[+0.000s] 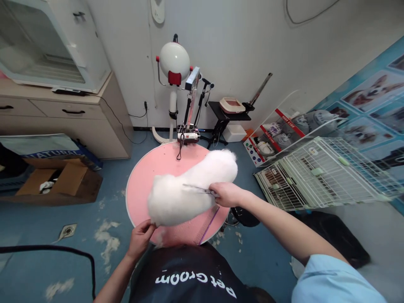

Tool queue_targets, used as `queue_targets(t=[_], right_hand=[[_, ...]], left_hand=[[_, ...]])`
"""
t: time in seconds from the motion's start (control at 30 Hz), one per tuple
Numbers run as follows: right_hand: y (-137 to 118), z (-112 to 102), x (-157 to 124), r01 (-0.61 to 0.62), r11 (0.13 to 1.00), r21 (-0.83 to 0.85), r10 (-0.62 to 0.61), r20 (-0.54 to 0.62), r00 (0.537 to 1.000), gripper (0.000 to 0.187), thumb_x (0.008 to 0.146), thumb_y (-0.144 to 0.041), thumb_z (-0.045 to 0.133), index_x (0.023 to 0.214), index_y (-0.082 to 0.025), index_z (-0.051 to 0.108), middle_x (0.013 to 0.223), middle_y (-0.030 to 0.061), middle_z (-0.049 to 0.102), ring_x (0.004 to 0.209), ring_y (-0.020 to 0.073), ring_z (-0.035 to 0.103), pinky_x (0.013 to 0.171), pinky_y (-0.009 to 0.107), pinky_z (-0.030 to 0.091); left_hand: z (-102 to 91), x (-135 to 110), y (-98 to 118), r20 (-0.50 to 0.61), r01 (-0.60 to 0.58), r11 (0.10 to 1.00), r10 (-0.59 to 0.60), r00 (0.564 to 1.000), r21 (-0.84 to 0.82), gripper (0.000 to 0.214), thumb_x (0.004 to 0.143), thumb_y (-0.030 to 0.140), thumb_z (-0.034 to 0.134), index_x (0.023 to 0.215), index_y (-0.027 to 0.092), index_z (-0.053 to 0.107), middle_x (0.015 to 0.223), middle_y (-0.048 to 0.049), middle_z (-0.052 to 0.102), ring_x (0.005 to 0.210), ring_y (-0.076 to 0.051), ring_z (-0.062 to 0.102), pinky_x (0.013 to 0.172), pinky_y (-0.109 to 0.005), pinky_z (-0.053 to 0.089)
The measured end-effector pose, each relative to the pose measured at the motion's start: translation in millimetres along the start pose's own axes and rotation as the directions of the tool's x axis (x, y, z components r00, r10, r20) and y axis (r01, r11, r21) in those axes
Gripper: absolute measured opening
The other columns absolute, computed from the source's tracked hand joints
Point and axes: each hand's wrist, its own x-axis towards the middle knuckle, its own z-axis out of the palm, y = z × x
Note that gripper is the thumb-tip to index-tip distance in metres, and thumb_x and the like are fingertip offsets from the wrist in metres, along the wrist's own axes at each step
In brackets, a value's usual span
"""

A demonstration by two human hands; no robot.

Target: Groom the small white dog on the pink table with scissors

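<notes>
A fluffy white dog (189,185) stands on a round pink grooming table (151,168), its head toward the far right. My right hand (225,194) is closed round a pair of scissors (198,189), the blades lying across the dog's side. At the near end of the dog, my left hand (141,237) pinches a tuft of white fur by the table's front rim. A purple comb (208,226) lies on the table under my right wrist.
A white stand dryer (174,63) and a grooming arm (191,101) rise behind the table. A wire cage (322,176) sits to the right, a cardboard box (57,181) to the left. Fur clumps (105,240) litter the blue floor. A black hose (63,252) curves at lower left.
</notes>
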Motion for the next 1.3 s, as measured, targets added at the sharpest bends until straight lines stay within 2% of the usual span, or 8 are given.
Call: queue_targets(t=[0.07,0.2,0.37,0.5,0.9,1.03,1.17,1.3], right_hand=[[-2,7,-3,-0.015,1.0,-0.008,0.015,-0.015,1.0,0.03,0.077,-0.013,0.056,0.105,-0.017,0.063,0.101,0.0096,0.071,0.089,0.0237,0.065,0.067,0.028,0.04],[-5,19,-9,0.015,0.999,-0.032,-0.017,-0.082,0.997,0.033,0.076,-0.022,0.062,0.109,-0.017,0.06,0.106,0.0117,0.069,0.089,0.0258,0.065,0.067,0.029,0.04],[-6,33,-13,0.001,1.0,0.005,-0.001,-0.097,0.995,0.028,0.081,-0.012,0.051,0.106,-0.016,0.059,0.102,0.0102,0.069,0.09,0.0236,0.065,0.068,0.03,0.041],[-8,45,-17,0.02,0.999,0.036,-0.014,-0.154,0.988,0.034,0.078,-0.019,0.059,0.112,-0.016,0.057,0.107,0.0124,0.066,0.095,0.026,0.062,0.076,0.032,0.043],[-19,91,-31,-0.081,0.961,0.263,0.147,-0.244,0.959,0.032,0.083,-0.01,0.049,0.113,-0.019,0.056,0.102,0.0072,0.065,0.091,0.0212,0.06,0.076,0.03,0.043],[-34,116,-37,-0.122,0.943,0.309,0.213,-0.28,0.936,0.031,0.079,-0.016,0.057,0.109,-0.016,0.056,0.101,0.009,0.064,0.094,0.0245,0.06,0.083,0.034,0.044],[-54,153,-37,-0.244,0.877,0.414,0.366,-0.248,0.897,0.038,0.082,-0.008,0.046,0.118,-0.016,0.054,0.106,0.0107,0.064,0.096,0.0238,0.062,0.08,0.033,0.046],[-72,189,-29,-0.205,0.809,0.55,0.436,-0.329,0.838,0.04,0.078,-0.016,0.059,0.118,-0.017,0.054,0.11,0.0122,0.064,0.104,0.0282,0.061,0.089,0.037,0.047]], left_hand=[[0.6,1,2,0.006,0.007,1.0,-0.007,1.0,-0.011,0.026,0.063,0.043,0.076,0.068,0.017,0.076,0.07,-0.006,0.075,0.069,-0.019,0.069,0.071,-0.026,0.057],[0.5,2,4,0.001,0.015,1.0,-0.015,1.0,-0.014,0.025,0.063,0.042,0.077,0.067,0.017,0.076,0.069,-0.0053,0.075,0.066,-0.017,0.068,0.067,-0.024,0.056],[0.2,4,7,0.001,0.025,0.999,-0.025,1.0,-0.029,0.023,0.06,0.04,0.078,0.065,0.018,0.076,0.067,-0.0041,0.074,0.065,-0.016,0.067,0.067,-0.024,0.056],[-0.5,7,15,-0.005,0.023,1.0,-0.023,1.0,-0.01,0.023,0.058,0.04,0.079,0.065,0.018,0.076,0.067,-0.0041,0.074,0.065,-0.017,0.067,0.067,-0.025,0.056],[-5.6,11,22,0.065,-0.064,0.987,0.055,0.996,0.147,0.03,0.062,0.048,0.075,0.066,0.017,0.075,0.067,-0.0051,0.074,0.065,-0.019,0.068,0.067,-0.028,0.057],[-6.3,11,23,0.072,-0.066,0.981,0.054,0.996,0.182,0.029,0.063,0.046,0.074,0.065,0.017,0.075,0.067,-0.0052,0.074,0.064,-0.019,0.067,0.066,-0.027,0.056],[-5.9,10,27,0.085,-0.053,0.974,0.035,0.996,0.221,0.028,0.063,0.044,0.073,0.065,0.016,0.075,0.065,-0.0053,0.073,0.064,-0.018,0.066,0.065,-0.026,0.055],[-4.7,10,32,0.091,-0.054,0.968,0.032,0.995,0.243,0.026,0.061,0.042,0.072,0.064,0.017,0.075,0.064,-0.0051,0.073,0.063,-0.018,0.065,0.065,-0.027,0.055]])
